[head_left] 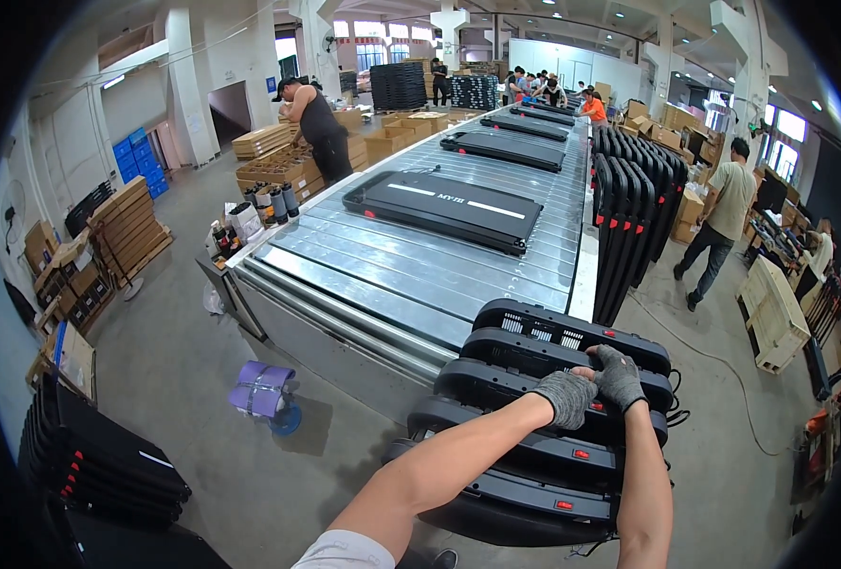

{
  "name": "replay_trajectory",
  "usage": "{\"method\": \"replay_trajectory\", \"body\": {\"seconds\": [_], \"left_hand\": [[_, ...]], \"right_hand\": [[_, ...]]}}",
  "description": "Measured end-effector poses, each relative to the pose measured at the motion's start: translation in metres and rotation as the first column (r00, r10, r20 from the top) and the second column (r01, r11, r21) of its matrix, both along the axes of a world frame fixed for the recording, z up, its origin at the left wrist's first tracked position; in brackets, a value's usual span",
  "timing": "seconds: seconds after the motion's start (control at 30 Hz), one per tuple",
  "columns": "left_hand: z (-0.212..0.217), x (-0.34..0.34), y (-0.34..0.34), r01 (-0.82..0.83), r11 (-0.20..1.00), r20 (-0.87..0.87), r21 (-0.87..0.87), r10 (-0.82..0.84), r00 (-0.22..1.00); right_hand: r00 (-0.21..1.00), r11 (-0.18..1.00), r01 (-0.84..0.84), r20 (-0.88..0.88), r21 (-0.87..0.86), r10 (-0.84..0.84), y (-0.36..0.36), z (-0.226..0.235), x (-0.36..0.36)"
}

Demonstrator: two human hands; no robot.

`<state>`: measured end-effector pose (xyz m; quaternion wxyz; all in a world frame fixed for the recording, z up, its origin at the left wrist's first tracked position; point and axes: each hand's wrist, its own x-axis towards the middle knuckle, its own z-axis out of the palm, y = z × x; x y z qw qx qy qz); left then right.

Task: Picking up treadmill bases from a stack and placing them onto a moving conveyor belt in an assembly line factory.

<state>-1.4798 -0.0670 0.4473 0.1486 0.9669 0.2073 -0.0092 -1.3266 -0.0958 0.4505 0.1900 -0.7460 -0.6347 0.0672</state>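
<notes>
Both hands were laid close together, L. hand (566, 398) and R. hand (620, 379), on the upper edges of the row of black machines (496, 384); fingers were bent in grey fingerless gloves, but whether a machine was firmly grasped or merely touched couldn't be told, since fingertips were partly hidden. L. forearm was stretched in from lower L., R. forearm from below. The row was stood on edge at lower R., packed close, just by the near corner of the slatted metal table (364, 284). Red switches (582, 454) were seen on the machines' ends, w/ black cords (676, 415) hanging off the R. side. On the table a flat black machine (439, 207) was laid, others lined up beyond. Along the table's R. side more upright machines (620, 213) were stacked. Nr the table's L. end a purple bundle (261, 387) was set on the floor; dark cans (283, 203) were grouped by its L. edge. Farther L., cardboard boxes (288, 175) were bent over by a person in a dark sleeveless top (321, 123). At R. a person in a pale T-shirt (731, 190) was seen mid-floor, nr a pale wooden crate (771, 313).
</notes>
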Motion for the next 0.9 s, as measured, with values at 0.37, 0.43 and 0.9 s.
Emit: {"method": "replay_trajectory", "body": {"seconds": [0.37, 0.43, 0.9], "left_hand": [[0.0053, -0.0030, -0.0014, 0.005, 1.000, 0.014, -0.018, -0.005, 1.000], [0.0041, -0.0025, -0.0008, 0.000, 1.000, 0.015, -0.025, 0.000, 1.000], [0.0036, -0.0016, -0.0005, 0.013, 1.000, 0.007, -0.010, -0.013, 1.000]], "right_hand": [[1.000, 1.000, 0.014, -0.011, -0.015, -0.014, -0.0015, 0.0042, -0.0033], [1.000, 0.999, 0.021, -0.004, -0.028, -0.021, -0.0016, 0.0049, -0.0036], [1.000, 1.000, 0.002, 0.021, -0.021, -0.002, -0.0017, 0.0033, -0.0010]]}}
